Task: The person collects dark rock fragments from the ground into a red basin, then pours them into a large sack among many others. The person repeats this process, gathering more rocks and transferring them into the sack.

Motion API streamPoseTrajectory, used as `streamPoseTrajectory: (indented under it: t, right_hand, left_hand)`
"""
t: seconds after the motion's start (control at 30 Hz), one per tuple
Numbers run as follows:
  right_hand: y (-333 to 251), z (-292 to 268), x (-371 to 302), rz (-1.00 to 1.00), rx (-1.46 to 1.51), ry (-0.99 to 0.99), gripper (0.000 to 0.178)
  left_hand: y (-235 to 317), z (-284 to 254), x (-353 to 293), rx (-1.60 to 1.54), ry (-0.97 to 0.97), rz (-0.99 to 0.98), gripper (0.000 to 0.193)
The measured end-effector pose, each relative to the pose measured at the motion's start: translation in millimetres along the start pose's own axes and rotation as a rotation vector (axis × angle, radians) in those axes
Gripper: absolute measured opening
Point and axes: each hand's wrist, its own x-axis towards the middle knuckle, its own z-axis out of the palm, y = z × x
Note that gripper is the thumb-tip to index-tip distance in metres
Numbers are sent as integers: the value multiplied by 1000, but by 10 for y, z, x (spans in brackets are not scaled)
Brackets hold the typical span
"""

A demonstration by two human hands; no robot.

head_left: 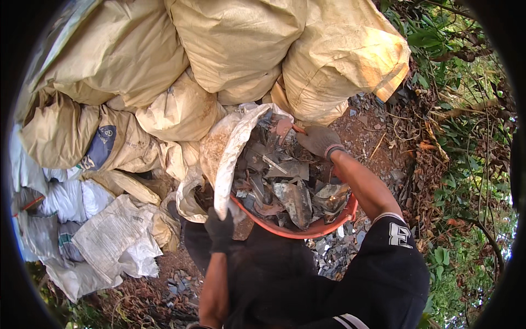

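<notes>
A wide orange-red basin [323, 231] is tilted against the open mouth of a dirty whitish woven sack [226, 164]. Grey and brownish broken pieces [293, 194], flat and jagged, fill it; I cannot tell their material. My left hand [220, 230], in a dark glove, is closed on the near edge of the sack's mouth. At the basin's far right rim, my right hand [320, 142] in a grey-brown glove has its fingers wrapped round the edge. The sack's edge covers the basin's left side, and the sack's inside is mostly hidden.
Large full beige sacks [235, 44] are piled along the far side. Smaller sacks and a flattened whitish woven sack [115, 230] lie at left. Small grey shards [339, 255] litter the ground near my legs. Green plants [460, 164] and dry leaves line the right.
</notes>
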Motion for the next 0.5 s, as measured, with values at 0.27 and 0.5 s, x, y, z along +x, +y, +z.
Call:
streamPoseTrajectory:
  t: [0.27,0.5]
  right_hand:
    - [-552,-273,-173,-39,-70,-31,53]
    - [-1035,-243,-69,-161,-179,-40,42]
  left_hand:
    - [1148,212,1732,-499,-185,228,51]
    - [2151,475,2029,-265,-775,527,62]
